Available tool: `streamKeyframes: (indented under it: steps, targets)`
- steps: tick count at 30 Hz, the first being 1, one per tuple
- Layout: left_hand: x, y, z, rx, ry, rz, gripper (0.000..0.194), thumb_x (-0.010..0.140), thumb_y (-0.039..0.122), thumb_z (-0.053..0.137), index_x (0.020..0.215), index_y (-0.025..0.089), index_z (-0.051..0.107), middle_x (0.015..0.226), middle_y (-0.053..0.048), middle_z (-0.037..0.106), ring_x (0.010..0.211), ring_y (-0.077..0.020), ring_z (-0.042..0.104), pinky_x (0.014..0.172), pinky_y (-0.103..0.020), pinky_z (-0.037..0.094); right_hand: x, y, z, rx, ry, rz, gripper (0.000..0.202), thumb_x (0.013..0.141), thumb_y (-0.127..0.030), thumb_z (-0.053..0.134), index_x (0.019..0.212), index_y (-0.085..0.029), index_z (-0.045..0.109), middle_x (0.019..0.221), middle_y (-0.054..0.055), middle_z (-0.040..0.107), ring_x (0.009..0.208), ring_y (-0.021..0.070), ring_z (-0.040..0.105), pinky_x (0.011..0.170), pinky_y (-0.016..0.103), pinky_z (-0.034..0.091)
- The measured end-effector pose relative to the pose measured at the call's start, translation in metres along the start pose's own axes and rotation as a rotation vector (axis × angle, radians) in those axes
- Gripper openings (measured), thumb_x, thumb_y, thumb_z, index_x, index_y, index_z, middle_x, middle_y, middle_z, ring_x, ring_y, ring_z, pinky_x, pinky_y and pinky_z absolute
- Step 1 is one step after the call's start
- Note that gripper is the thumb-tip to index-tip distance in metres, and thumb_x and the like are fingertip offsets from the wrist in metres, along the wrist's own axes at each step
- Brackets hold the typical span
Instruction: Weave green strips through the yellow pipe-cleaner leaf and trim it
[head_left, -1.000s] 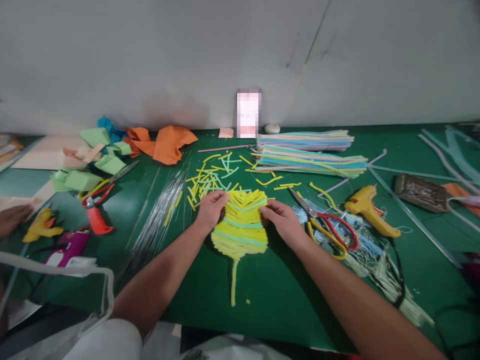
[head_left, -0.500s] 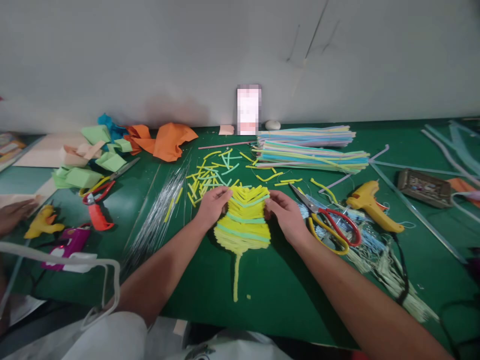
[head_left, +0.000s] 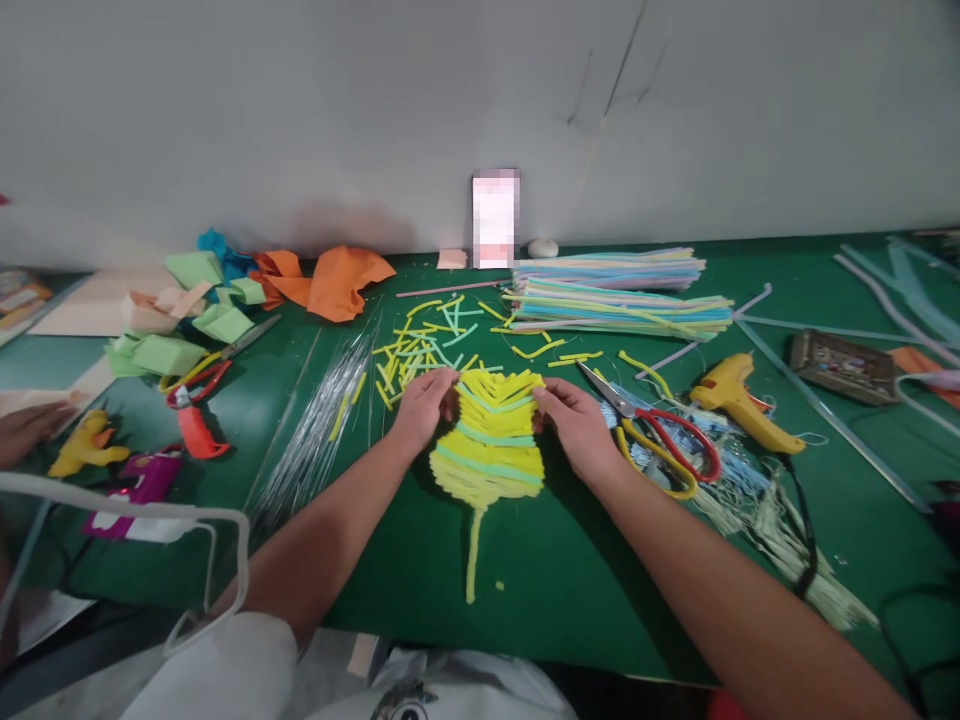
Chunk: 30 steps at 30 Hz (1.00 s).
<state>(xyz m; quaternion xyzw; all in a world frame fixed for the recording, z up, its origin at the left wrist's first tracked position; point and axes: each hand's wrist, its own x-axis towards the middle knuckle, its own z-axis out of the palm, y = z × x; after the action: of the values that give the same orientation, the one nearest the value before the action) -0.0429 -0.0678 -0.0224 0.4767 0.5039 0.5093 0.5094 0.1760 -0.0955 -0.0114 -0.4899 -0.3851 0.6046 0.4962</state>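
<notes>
A leaf-shaped piece [head_left: 491,455] made of yellow and mint-green fuzzy strips lies at the middle of the table, its thin stem pointing toward me. My left hand [head_left: 426,405] pinches its upper left edge between thumb and fingers. At the upper right edge, my right hand [head_left: 574,415] has a similar pinch on it. Short yellow and green cut strips [head_left: 420,350] are scattered just behind my left hand. Red-and-yellow-handled scissors [head_left: 652,430] lie open to the right of my right hand.
Bundled pastel stems [head_left: 622,305] lie behind, near a phone [head_left: 496,220] against the wall. A yellow glue gun [head_left: 742,400] and small brown box [head_left: 844,367] are right. Left are thin wires [head_left: 322,410], crumpled paper [head_left: 341,285] and another person's hand [head_left: 34,430].
My left hand has shifted slightly left and my right hand slightly right along the piece's top edge. The view has moved a little.
</notes>
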Motion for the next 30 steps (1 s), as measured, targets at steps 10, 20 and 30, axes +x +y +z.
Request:
streamKeyframes:
  steps: [10, 20, 30]
  targets:
    - [-0.005, 0.009, -0.001, 0.101, -0.058, 0.028, 0.030, 0.081, 0.047, 0.066, 0.073, 0.018, 0.063, 0.045, 0.006, 0.050, 0.039, -0.0067, 0.044, 0.044, -0.020, 0.036, 0.000, 0.001, -0.002, 0.015, -0.006, 0.000, 0.028, 0.073, -0.044, 0.074, 0.085, -0.020, 0.065, 0.058, -0.005, 0.056, 0.051, 0.0097, 0.051, 0.054, 0.025, 0.042]
    - [-0.005, 0.014, 0.003, 0.139, -0.027, 0.026, 0.027, 0.080, 0.043, 0.066, 0.072, 0.017, 0.064, 0.051, 0.005, 0.053, 0.040, -0.0058, 0.044, 0.044, -0.020, 0.034, 0.001, 0.004, -0.006, 0.013, -0.027, 0.015, 0.028, 0.075, -0.044, 0.074, 0.087, -0.020, 0.067, 0.062, -0.003, 0.059, 0.053, 0.0098, 0.052, 0.055, 0.025, 0.043]
    - [0.036, 0.041, 0.017, 0.212, 0.153, 0.109, 0.015, 0.079, 0.030, 0.066, 0.088, 0.019, 0.071, 0.060, 0.000, 0.061, 0.057, -0.0123, 0.057, 0.053, -0.023, 0.040, -0.001, 0.001, -0.006, -0.041, -0.034, 0.045, 0.032, 0.074, -0.047, 0.074, 0.088, -0.020, 0.065, 0.062, -0.003, 0.060, 0.053, 0.0107, 0.053, 0.057, 0.026, 0.043]
